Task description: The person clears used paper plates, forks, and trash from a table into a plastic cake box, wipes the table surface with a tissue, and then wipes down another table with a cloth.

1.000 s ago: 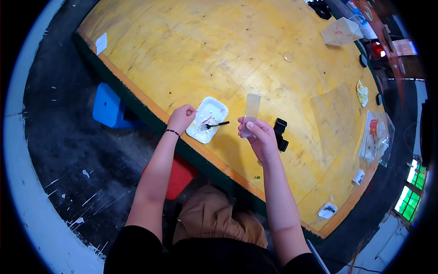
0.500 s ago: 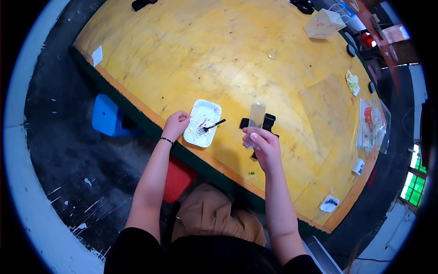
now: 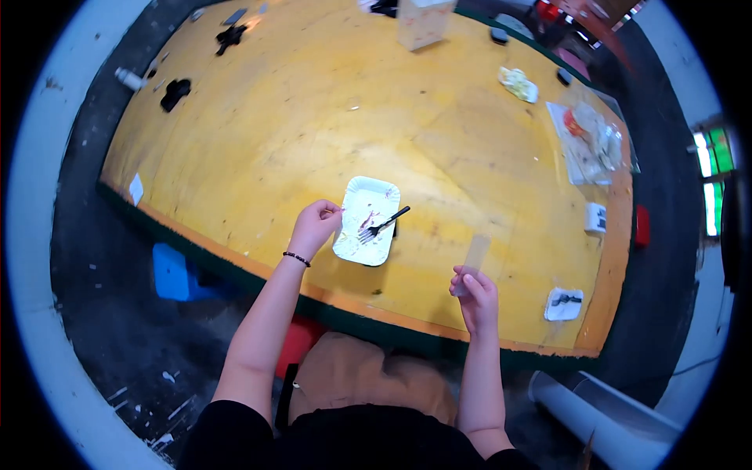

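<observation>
My left hand (image 3: 316, 227) pinches the left rim of a white paper tray (image 3: 359, 188), with fingers pressed together. Food scraps and a black fork (image 3: 385, 222) lie in the tray, the fork's handle sticking out past the right rim. Something dark shows just behind that rim. To the right, my right hand (image 3: 476, 299) holds a clear plastic strip (image 3: 476, 252) upright between thumb and fingers, above the yellow table (image 3: 439, 188).
A paper bag (image 3: 423, 25) stands at the far edge. Crumpled food wrap (image 3: 518, 84), a plastic bag (image 3: 591, 141), a small white box (image 3: 595, 218) and a small white dish (image 3: 563, 305) lie on the right. Black straps (image 3: 176, 94) lie far left.
The view has turned right and shifted. The tray with the fork stays by my left hand, while my right hand with the strip is lower and farther from it. The black object near the strip is gone from there.
</observation>
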The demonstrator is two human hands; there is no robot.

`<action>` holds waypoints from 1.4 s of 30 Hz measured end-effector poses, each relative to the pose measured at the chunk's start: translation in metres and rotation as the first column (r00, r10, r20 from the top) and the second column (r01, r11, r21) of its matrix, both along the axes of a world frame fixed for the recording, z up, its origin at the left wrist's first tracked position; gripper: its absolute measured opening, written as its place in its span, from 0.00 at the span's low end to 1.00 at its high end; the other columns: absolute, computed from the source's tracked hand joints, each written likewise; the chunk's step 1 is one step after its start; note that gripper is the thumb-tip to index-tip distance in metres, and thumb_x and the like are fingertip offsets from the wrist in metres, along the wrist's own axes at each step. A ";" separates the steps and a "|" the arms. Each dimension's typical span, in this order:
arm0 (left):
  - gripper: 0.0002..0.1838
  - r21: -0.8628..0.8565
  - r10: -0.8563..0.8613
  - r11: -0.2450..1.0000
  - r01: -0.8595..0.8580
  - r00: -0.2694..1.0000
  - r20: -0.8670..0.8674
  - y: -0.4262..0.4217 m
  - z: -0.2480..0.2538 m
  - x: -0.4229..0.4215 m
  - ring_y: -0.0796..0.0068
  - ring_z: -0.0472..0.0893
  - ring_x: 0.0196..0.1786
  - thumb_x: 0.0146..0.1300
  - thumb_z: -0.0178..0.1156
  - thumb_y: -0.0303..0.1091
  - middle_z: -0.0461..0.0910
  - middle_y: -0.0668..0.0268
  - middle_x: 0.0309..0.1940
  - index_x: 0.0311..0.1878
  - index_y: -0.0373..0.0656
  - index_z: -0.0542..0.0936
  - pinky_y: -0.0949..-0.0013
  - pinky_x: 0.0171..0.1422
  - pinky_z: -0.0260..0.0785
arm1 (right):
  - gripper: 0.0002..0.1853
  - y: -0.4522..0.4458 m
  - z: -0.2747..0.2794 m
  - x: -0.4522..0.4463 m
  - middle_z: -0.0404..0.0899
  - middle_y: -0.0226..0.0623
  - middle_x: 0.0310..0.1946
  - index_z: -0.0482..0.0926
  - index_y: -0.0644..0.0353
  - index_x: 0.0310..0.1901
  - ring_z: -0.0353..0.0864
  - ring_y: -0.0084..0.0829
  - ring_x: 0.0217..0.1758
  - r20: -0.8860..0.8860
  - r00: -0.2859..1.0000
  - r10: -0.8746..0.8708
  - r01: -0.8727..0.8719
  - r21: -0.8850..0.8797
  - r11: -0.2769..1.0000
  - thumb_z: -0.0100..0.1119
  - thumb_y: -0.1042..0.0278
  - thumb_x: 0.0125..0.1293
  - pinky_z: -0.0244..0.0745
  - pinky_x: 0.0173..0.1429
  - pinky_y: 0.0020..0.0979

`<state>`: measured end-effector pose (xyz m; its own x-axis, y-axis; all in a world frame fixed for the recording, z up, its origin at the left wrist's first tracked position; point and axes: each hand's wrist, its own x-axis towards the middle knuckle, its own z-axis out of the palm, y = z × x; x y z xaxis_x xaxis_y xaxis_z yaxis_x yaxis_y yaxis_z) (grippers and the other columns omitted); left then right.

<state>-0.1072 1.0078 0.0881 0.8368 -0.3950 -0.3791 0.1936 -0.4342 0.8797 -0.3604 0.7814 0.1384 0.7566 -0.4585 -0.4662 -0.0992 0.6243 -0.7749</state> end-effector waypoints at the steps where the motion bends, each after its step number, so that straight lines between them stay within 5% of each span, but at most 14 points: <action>1: 0.09 -0.022 -0.020 1.000 0.019 1.000 -0.015 -0.024 0.002 -0.005 0.84 0.75 0.30 0.56 0.61 0.31 0.79 0.68 0.26 0.35 0.35 0.78 0.78 0.37 0.68 | 0.13 -0.012 0.000 -0.016 0.80 0.39 0.33 0.77 0.72 0.46 0.78 0.28 0.35 -0.003 0.999 -0.050 0.050 0.001 0.999 0.55 0.71 0.63 0.74 0.44 0.28; 6: 0.10 -0.099 -0.142 0.985 0.139 0.990 -0.020 -0.154 0.008 -0.043 0.81 0.77 0.34 0.57 0.61 0.32 0.79 0.67 0.29 0.37 0.34 0.79 0.77 0.43 0.70 | 0.12 -0.069 -0.008 -0.108 0.80 0.39 0.33 0.77 0.71 0.46 0.79 0.27 0.35 -0.009 0.968 -0.250 0.250 0.006 0.968 0.52 0.75 0.65 0.75 0.44 0.26; 11: 0.10 -0.085 -0.270 0.962 0.259 0.949 -0.166 -0.306 0.026 -0.082 0.86 0.70 0.30 0.56 0.61 0.39 0.75 0.72 0.26 0.33 0.41 0.80 0.78 0.31 0.62 | 0.12 -0.131 -0.017 -0.189 0.80 0.39 0.34 0.77 0.71 0.46 0.79 0.27 0.36 -0.042 0.917 -0.397 0.398 0.033 0.917 0.51 0.75 0.65 0.75 0.44 0.26; 16: 0.09 -0.160 -0.307 0.943 0.291 0.948 -0.086 -0.476 0.040 -0.086 0.86 0.63 0.18 0.54 0.60 0.40 0.67 0.75 0.18 0.26 0.46 0.77 0.79 0.18 0.50 | 0.12 -0.184 -0.030 -0.254 0.80 0.38 0.34 0.77 0.71 0.47 0.79 0.26 0.37 -0.073 0.865 -0.497 0.500 0.035 0.865 0.51 0.75 0.65 0.74 0.44 0.26; 20: 0.13 -0.201 -0.302 0.939 0.278 0.948 -0.103 -0.618 0.057 -0.065 0.80 0.60 0.12 0.50 0.60 0.42 0.64 0.71 0.13 0.20 0.43 0.76 0.73 0.17 0.50 | 0.12 -0.204 -0.039 -0.289 0.80 0.38 0.34 0.77 0.71 0.47 0.78 0.26 0.36 -0.068 0.826 -0.560 0.562 0.029 0.826 0.52 0.75 0.65 0.74 0.44 0.26; 25: 0.10 -0.309 -0.147 0.949 0.067 0.959 -0.243 -0.737 0.088 -0.073 0.84 0.62 0.16 0.62 0.53 0.41 0.77 0.71 0.24 0.37 0.45 0.76 0.79 0.17 0.51 | 0.12 -0.216 -0.046 -0.304 0.80 0.39 0.35 0.77 0.71 0.47 0.79 0.27 0.35 -0.095 0.788 -0.608 0.615 0.056 0.787 0.52 0.76 0.65 0.75 0.43 0.27; 27: 0.14 -0.374 -0.121 0.927 -0.008 0.940 -0.320 -0.751 0.084 -0.080 0.84 0.64 0.18 0.65 0.48 0.41 0.80 0.69 0.31 0.46 0.43 0.74 0.80 0.18 0.53 | 0.12 -0.215 -0.053 -0.303 0.80 0.37 0.33 0.77 0.69 0.47 0.78 0.25 0.35 -0.137 0.808 -0.572 0.582 0.043 0.812 0.53 0.74 0.65 0.73 0.43 0.25; 28: 0.17 -0.404 -0.291 0.902 0.150 0.904 -0.313 -0.746 0.076 -0.084 0.84 0.66 0.20 0.68 0.43 0.43 0.81 0.67 0.36 0.52 0.43 0.69 0.81 0.20 0.55 | 0.12 -0.216 -0.057 -0.301 0.80 0.36 0.33 0.78 0.68 0.48 0.78 0.24 0.34 -0.156 0.820 -0.551 0.562 0.040 0.826 0.53 0.73 0.65 0.73 0.43 0.24; 32: 0.21 -0.383 -0.499 0.844 0.376 0.812 -0.303 -0.703 0.048 -0.117 0.86 0.64 0.19 0.69 0.41 0.49 0.81 0.68 0.30 0.46 0.44 0.75 0.81 0.18 0.53 | 0.12 -0.229 -0.058 -0.278 0.78 0.32 0.32 0.76 0.65 0.50 0.77 0.22 0.33 -0.157 0.863 -0.481 0.498 0.096 0.862 0.52 0.71 0.67 0.73 0.36 0.23; 35: 0.17 -0.279 -0.550 0.832 0.479 0.773 -0.315 -0.652 0.049 -0.129 0.87 0.61 0.17 0.69 0.45 0.47 0.70 0.75 0.19 0.41 0.44 0.76 0.83 0.20 0.51 | 0.14 -0.259 -0.062 -0.255 0.75 0.32 0.31 0.72 0.65 0.52 0.75 0.23 0.29 -0.180 0.915 -0.360 0.367 0.005 0.930 0.51 0.70 0.67 0.71 0.32 0.24; 37: 0.16 -0.241 -0.570 0.821 0.517 0.764 -0.301 -0.615 0.047 -0.132 0.87 0.61 0.18 0.67 0.47 0.47 0.68 0.75 0.19 0.38 0.44 0.76 0.83 0.19 0.51 | 0.07 -0.290 -0.052 -0.227 0.74 0.30 0.26 0.73 0.63 0.41 0.74 0.20 0.25 -0.137 0.929 -0.345 0.326 -0.143 0.934 0.52 0.69 0.67 0.70 0.27 0.22; 40: 0.13 -0.220 -0.555 0.831 0.511 0.787 -0.270 -0.555 0.033 -0.137 0.87 0.63 0.21 0.64 0.49 0.43 0.68 0.74 0.21 0.32 0.45 0.75 0.81 0.21 0.54 | 0.07 -0.360 -0.034 -0.176 0.73 0.29 0.24 0.72 0.61 0.39 0.72 0.19 0.22 -0.162 0.948 -0.274 0.198 -0.372 0.907 0.55 0.68 0.64 0.68 0.25 0.22; 41: 0.12 -0.191 -0.520 0.854 0.484 0.807 -0.281 -0.532 0.034 -0.144 0.86 0.64 0.22 0.64 0.50 0.42 0.68 0.74 0.21 0.30 0.45 0.74 0.80 0.23 0.56 | 0.05 -0.388 -0.016 -0.151 0.72 0.28 0.22 0.72 0.59 0.36 0.70 0.19 0.21 -0.126 0.950 -0.286 0.219 -0.383 0.897 0.56 0.68 0.63 0.66 0.25 0.22; 42: 0.11 -0.153 -0.471 0.882 0.446 0.834 -0.288 -0.509 0.034 -0.150 0.86 0.65 0.23 0.63 0.51 0.41 0.68 0.74 0.22 0.29 0.46 0.74 0.80 0.24 0.57 | 0.05 -0.431 -0.025 -0.125 0.69 0.27 0.19 0.71 0.56 0.31 0.68 0.20 0.20 0.134 0.963 -0.236 0.269 -0.371 0.889 0.52 0.68 0.64 0.64 0.24 0.23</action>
<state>-0.2577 0.4987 0.1220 0.3979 -0.7425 -0.5388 0.2542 -0.4751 0.8424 -0.4857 0.3507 0.1135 0.6197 -0.7691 -0.1567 0.0969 0.2732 -0.9571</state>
